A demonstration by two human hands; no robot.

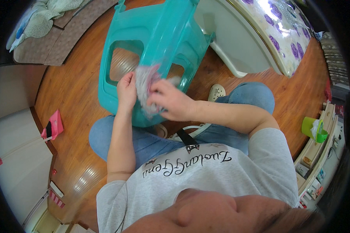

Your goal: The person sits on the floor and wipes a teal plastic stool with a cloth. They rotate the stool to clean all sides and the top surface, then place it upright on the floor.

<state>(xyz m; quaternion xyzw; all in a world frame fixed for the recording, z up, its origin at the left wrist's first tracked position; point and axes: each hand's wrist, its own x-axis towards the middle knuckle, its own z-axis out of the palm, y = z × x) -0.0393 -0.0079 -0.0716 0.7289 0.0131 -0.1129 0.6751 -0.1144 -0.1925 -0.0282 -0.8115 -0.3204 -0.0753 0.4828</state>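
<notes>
My left hand (127,88) pinches the left edge of a crumpled white and pink cloth (145,84), which looks blurred. On the cloth's right side is my right hand (170,100), its fingers curled into the fabric and also blurred. Both hands are over the near part of a teal plastic stool (156,38), between my knees. The stool has large cutouts in its sides, and the floor shows through them. The cloth and hands hide part of the stool's near end.
A table with a purple-flowered cover (275,35) stands at the upper right. A brown padded seat (35,48) is at the upper left. On the wood floor by the left wall lies a pink dustpan (56,125). A shelf with a green container (309,127) stands at right.
</notes>
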